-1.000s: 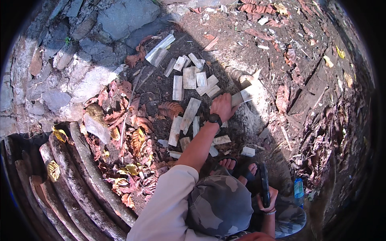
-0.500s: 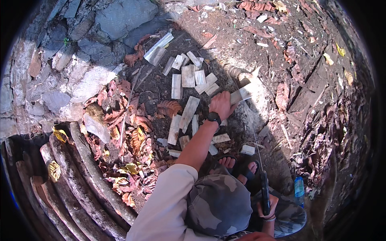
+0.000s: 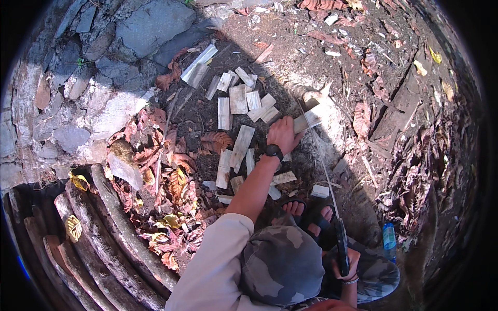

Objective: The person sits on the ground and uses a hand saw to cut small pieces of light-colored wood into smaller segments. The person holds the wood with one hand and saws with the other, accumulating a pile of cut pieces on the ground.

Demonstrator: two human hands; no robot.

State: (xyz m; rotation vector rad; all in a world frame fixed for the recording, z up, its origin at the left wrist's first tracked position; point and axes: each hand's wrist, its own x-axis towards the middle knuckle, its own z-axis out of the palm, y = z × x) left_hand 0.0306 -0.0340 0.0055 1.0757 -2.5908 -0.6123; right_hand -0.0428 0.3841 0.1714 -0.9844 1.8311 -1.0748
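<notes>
My left hand [image 3: 282, 133], with a black watch on its wrist, grips a pale split piece of wood [image 3: 309, 119] lying on a low stump [image 3: 326, 106]. My right hand [image 3: 346, 265] is low at the right, closed on the dark handle of a long thin blade [image 3: 321, 166]. The blade reaches up toward the held piece. Several pale split wood pieces [image 3: 238, 98] lie scattered on the dark soil to the left of my left hand.
Grey stones [image 3: 150, 23] form a wall at the upper left. Round logs [image 3: 104, 233] are stacked at the lower left beside dry leaves [image 3: 171, 181]. My sandalled feet [image 3: 310, 211] are below the wood. A blue bottle [image 3: 389, 239] stands at the right.
My left hand has shifted the held wood piece slightly left on the stump. The long blade now shows stretched toward it. My right hand has stayed low.
</notes>
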